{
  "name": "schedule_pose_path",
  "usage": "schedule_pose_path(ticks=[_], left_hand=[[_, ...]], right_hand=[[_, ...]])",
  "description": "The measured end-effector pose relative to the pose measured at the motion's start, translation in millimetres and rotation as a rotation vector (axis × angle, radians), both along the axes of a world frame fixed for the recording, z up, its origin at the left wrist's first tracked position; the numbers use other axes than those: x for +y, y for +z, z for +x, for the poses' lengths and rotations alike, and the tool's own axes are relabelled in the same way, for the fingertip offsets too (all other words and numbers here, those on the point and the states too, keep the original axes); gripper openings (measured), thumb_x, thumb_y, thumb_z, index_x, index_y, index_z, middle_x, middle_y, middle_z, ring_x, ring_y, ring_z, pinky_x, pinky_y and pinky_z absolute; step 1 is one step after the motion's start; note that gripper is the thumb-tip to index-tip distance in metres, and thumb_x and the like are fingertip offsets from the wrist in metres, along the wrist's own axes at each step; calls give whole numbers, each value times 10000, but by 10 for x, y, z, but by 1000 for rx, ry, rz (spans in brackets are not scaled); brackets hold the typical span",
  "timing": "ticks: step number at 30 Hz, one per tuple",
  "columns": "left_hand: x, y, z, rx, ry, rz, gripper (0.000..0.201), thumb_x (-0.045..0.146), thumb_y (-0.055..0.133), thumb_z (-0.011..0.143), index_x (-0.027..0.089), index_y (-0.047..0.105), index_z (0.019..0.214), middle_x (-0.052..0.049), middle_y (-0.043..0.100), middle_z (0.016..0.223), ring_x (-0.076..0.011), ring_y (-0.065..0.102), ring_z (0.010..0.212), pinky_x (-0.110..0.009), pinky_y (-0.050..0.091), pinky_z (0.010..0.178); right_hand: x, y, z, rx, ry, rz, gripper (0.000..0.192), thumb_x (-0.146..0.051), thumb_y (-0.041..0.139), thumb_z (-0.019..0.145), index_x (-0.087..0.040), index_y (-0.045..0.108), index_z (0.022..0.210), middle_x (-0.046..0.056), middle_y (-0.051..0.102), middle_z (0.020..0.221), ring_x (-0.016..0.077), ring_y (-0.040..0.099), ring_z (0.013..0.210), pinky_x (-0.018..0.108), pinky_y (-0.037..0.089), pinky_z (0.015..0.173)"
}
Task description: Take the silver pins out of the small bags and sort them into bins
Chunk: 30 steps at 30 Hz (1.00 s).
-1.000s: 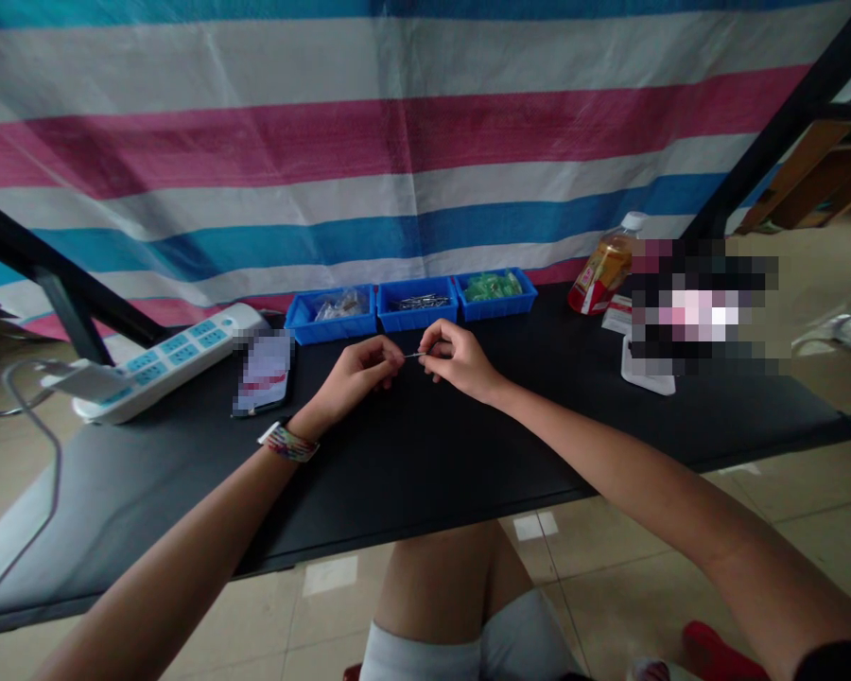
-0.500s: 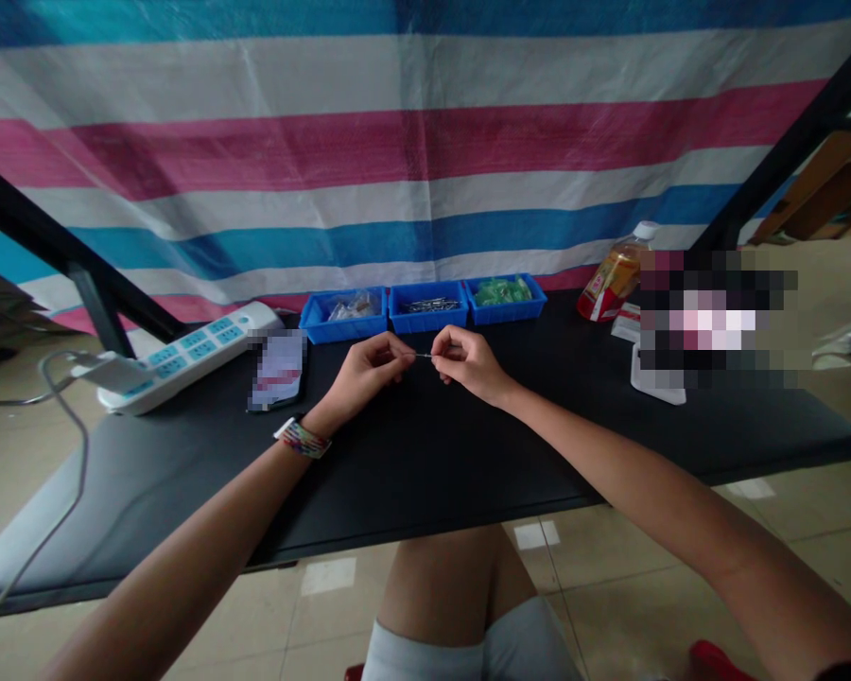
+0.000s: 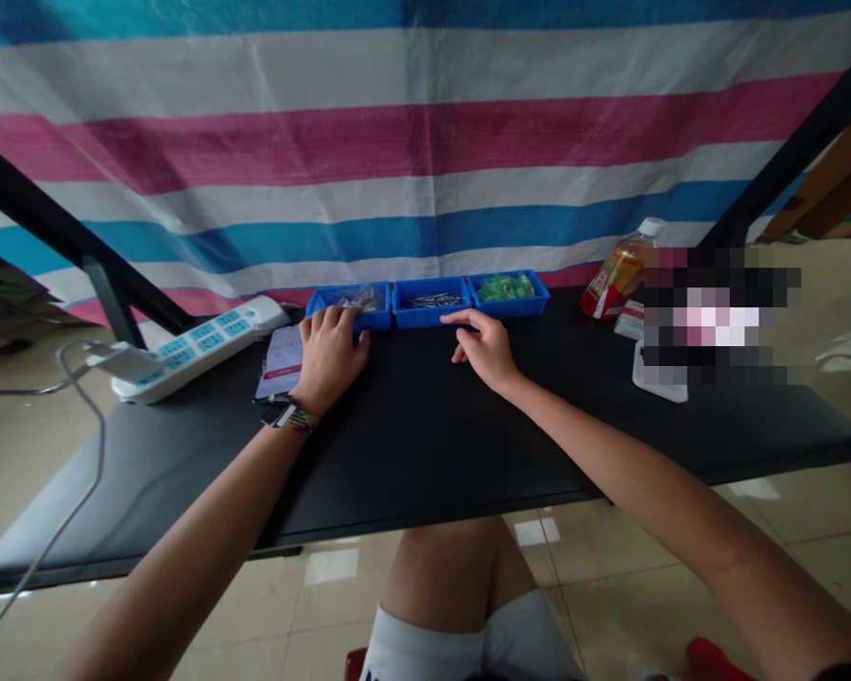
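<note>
My left hand (image 3: 332,355) lies palm down in front of the left blue bin (image 3: 315,305), its fingers stretched out at the bin's near edge. That bin holds small clear pieces in plastic. Below the left hand, partly covered by it, is a phone (image 3: 281,364) with a lit screen. My right hand (image 3: 489,352) hovers by the front of the middle blue bin (image 3: 411,317), index finger extended and the others loosely curled. Nothing shows in its fingers. Thin metal pieces (image 3: 436,301) lie in the middle bin. The right blue bin (image 3: 514,307) holds green pieces (image 3: 503,287).
A white power strip (image 3: 205,350) with a plugged-in adapter (image 3: 124,362) and cable sits at the left of the black table (image 3: 425,445). A drink bottle (image 3: 618,274) and a white object (image 3: 658,375) stand at the right, beside a blurred area. A striped sheet (image 3: 425,142) hangs behind.
My hands have parted from the thin metal piece they both held, which no longer shows. The left hand moved left to the left bin and its fingers spread. My right hand's index finger straightened.
</note>
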State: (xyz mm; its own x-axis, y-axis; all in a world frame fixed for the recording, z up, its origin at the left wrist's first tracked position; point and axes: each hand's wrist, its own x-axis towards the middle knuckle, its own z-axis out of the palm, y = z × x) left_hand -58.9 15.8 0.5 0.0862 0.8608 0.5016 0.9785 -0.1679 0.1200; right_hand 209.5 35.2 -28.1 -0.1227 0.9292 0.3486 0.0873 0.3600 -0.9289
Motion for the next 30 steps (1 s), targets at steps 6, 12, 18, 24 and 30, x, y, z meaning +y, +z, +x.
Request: schedule_pose_path(ticks=[6,12,18,24,30], left_hand=[[-45,60,3,98,-75,-23,312,352,525,1027,195,743,1186,-152,750,1168,-352,712,1053,-460,512,928],[-183,182,117,-11,-51,19,279,380,598,995,225,775,1146,-108,784,1140,-303,748,936,-363,502,744],[-211,412,129,-222,-95,61,187,401,723,903,237,784,967,-88,792,975,-277,714,822,-334,487,683],[-396,609,445,-769,-305,-199,293,475,850,812,210,724,814,-32,724,781,-198,641,700,-277,475,605],[-524,462,847,-1210,-401,-342,374,473,871,786,189,627,779,-4,640,770,-138,563,671,-239,435,585]], right_hand=[[-162,39,-123,-31,176,-22,158,-213,618,866,-210,704,998,42,762,1059,107,694,604,235,562,534],[-176,25,-147,33,322,-148,155,-275,717,876,-195,699,1007,24,728,912,134,732,657,225,576,541],[-163,51,-202,181,424,-297,259,-337,842,822,-190,719,997,37,743,909,168,758,714,277,635,626],[-339,172,-309,433,558,-481,514,-486,887,808,-282,651,1215,37,761,1162,230,760,1042,372,659,904],[-528,182,-281,461,456,-485,481,-581,747,926,-353,605,1324,13,743,1273,248,716,1155,369,637,913]])
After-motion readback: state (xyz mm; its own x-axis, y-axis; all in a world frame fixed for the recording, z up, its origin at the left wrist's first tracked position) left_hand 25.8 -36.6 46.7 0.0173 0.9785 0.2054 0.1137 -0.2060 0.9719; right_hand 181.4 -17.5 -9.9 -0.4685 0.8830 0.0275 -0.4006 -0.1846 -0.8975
